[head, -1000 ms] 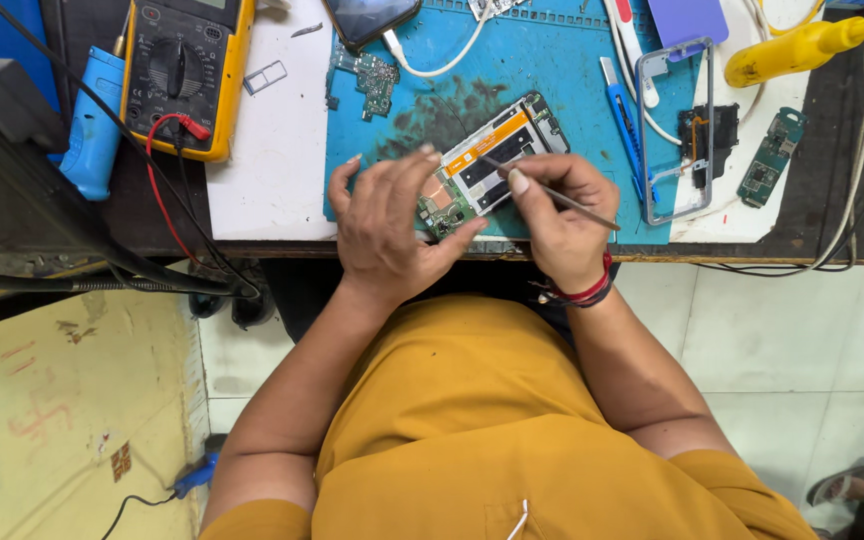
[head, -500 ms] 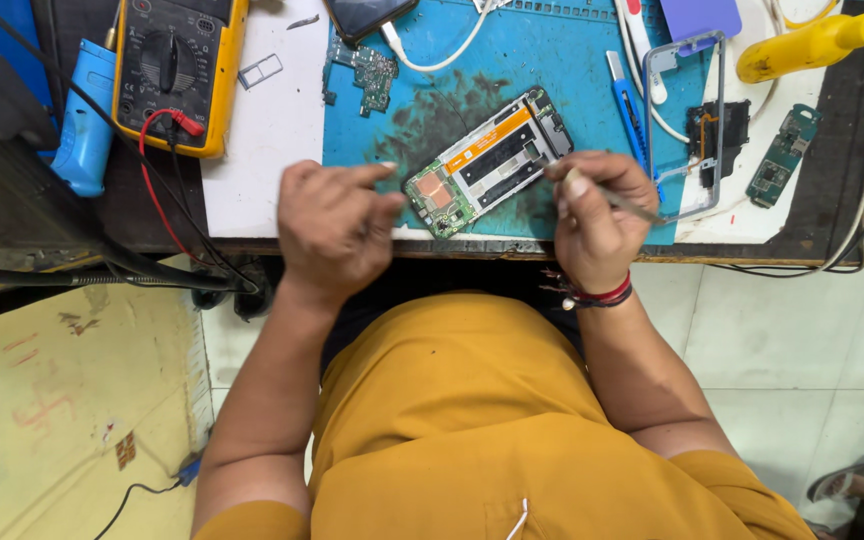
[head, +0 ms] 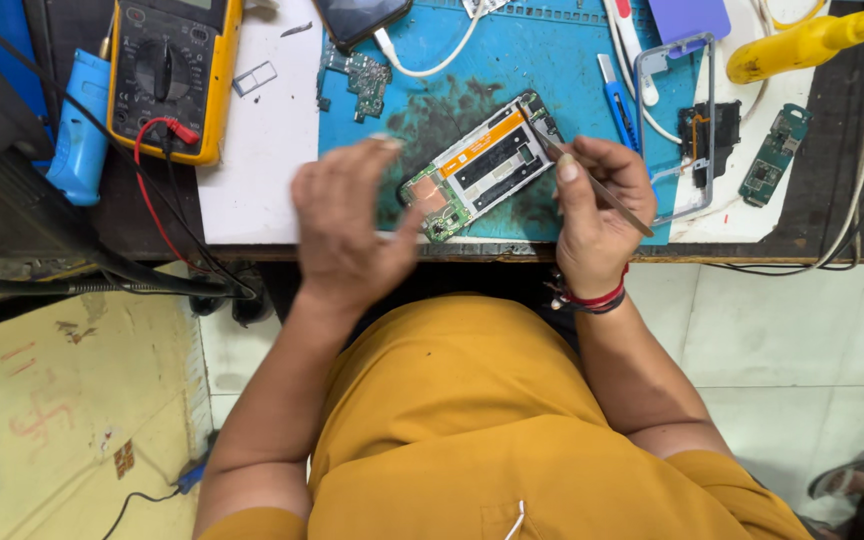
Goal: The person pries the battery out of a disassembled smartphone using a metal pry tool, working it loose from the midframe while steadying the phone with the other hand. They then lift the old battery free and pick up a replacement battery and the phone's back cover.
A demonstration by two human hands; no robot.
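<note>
An opened phone [head: 482,165] with its back off lies tilted on a blue work mat [head: 552,60], showing an orange strip and a green circuit board at its near end. My right hand [head: 597,215] grips thin metal tweezers [head: 592,185], their tip touching the phone's far right corner. My left hand [head: 347,230] hovers just left of the phone, fingers loosely apart and slightly blurred, its thumb close to the phone's near end. It holds nothing.
A yellow multimeter [head: 167,70] with red and black leads sits at the left, by a blue tool [head: 82,130]. Loose circuit boards [head: 357,75] [head: 774,150], a clear phone frame [head: 674,130], a dark phone with white cable [head: 362,15] and a yellow tool [head: 807,40] crowd the bench.
My left hand left the phone, swung out to the left, and has come back close to it. My right hand shifted the tweezers from the phone's middle to its far right corner.
</note>
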